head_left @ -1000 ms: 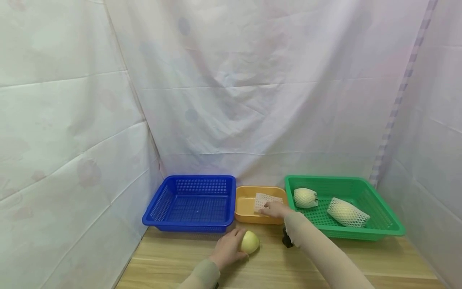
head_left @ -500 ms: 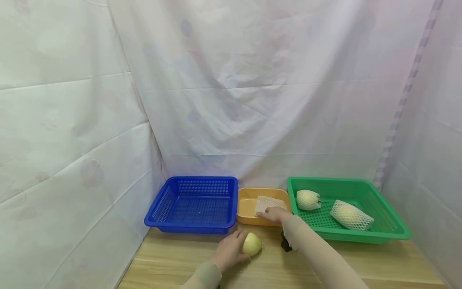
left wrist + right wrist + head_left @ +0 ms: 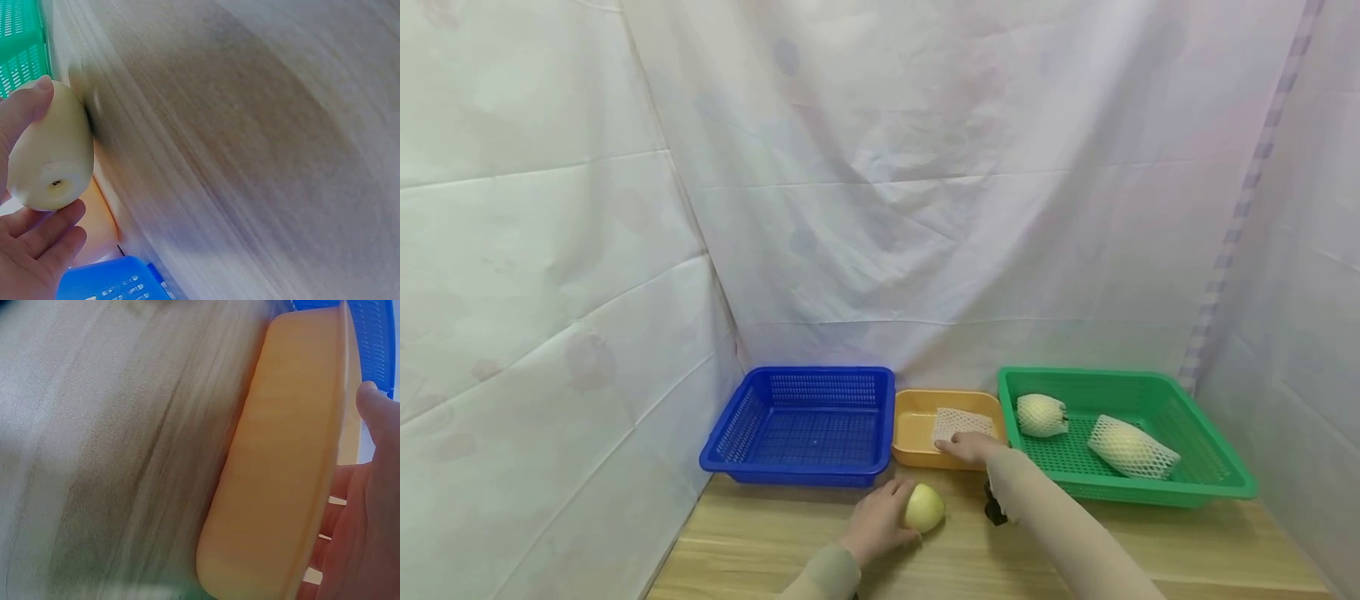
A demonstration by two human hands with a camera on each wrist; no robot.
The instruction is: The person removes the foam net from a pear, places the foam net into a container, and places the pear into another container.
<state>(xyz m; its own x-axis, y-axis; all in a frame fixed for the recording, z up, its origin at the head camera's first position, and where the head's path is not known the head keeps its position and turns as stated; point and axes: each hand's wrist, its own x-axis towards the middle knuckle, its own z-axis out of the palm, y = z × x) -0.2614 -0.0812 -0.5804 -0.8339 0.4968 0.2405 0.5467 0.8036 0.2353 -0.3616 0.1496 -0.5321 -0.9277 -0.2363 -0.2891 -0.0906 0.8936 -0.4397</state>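
Note:
My left hand (image 3: 880,521) grips a pale yellow pear-like fruit (image 3: 924,508) low over the wooden table. In the left wrist view, its thumb lies over one side of the fruit (image 3: 59,144) and the fingers press the other, near the dimpled end. My right hand (image 3: 973,447) reaches over the front rim of the yellow tray (image 3: 913,417), its fingers at the near edge of a flat white foam net sleeve (image 3: 962,422). In the right wrist view the tray wall (image 3: 281,456) hides the fingertips; the thumb stands apart from the fingers with nothing against it.
A blue basket (image 3: 805,477) stands left of the tray, with nothing in it. On the right, a green basket (image 3: 1210,450) holds two fruits in foam nets, a rounder one (image 3: 1041,415) and a longer one (image 3: 1131,447). White cloth (image 3: 880,208) hangs behind and at both sides.
My right hand has shifted slightly toward the near edge of the net sleeve and tray. The left hand keeps its hold on the fruit; the view has moved a little.

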